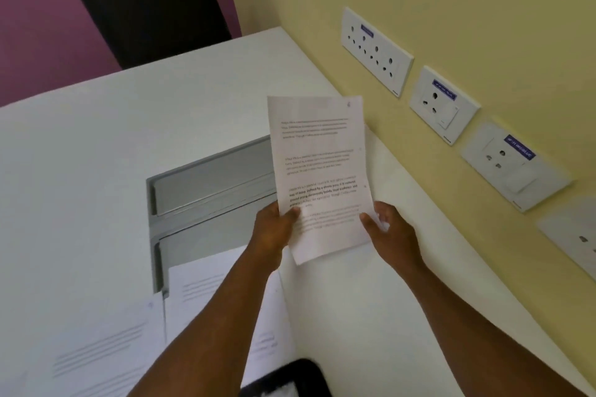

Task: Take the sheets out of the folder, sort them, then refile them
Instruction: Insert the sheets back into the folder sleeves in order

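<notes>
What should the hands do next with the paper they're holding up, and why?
Probably lay it down on one of the piles. Both the left hand and the right hand pinch the held sheet by its lower edge above the white desk, and other sheets already lie spread on the desk nearer the person, so sorting looks underway.

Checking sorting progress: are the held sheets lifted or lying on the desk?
Lifted. Left hand and right hand pinch the sheets by their lower edge above the desk.
</notes>
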